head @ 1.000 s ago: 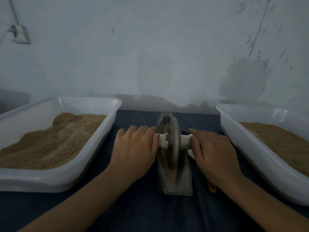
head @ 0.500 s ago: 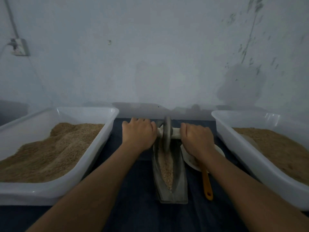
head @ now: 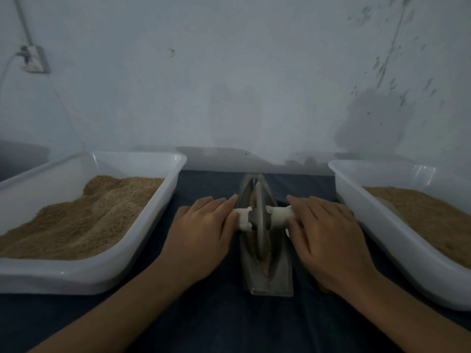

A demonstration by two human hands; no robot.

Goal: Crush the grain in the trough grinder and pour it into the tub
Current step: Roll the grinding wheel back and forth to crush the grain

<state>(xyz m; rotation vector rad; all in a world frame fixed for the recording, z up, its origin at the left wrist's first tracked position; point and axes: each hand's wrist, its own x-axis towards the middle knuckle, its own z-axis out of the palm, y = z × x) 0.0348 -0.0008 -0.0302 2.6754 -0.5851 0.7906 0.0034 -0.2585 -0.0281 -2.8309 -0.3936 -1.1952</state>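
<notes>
A: What are the hands doing?

B: The left hand (head: 201, 233) and the right hand (head: 328, 238) lie palm down, fingers nearly straight, one on each end of the white axle (head: 279, 216) of the grinding wheel (head: 260, 220). They press on it from above and do not curl round it.

A: And the grinder itself?

B: The trough grinder (head: 266, 250) sits in the middle of the table (head: 229, 322), its long axis running from the near edge toward the far edge. The wheel stands upright in the groove at about mid-length. A strip of brown grain (head: 266, 266) shows in the groove just in front of the wheel.

A: What is beside it?

B: A white tub (head: 142, 233) along the left edge, heaped with tan grain, and another white tub (head: 382, 225) along the right edge, also holding grain. Both stand apart from the grinder.

A: The surface?

B: A dark blue cloth covers the table, with a few crumbs near the far edge.

A: The room?

B: Dim. A pale, stained wall (head: 242, 85) rises right behind the far edge. A socket (head: 33, 59) with a cable is fixed at its upper left, and dark flecks mark its right part.
</notes>
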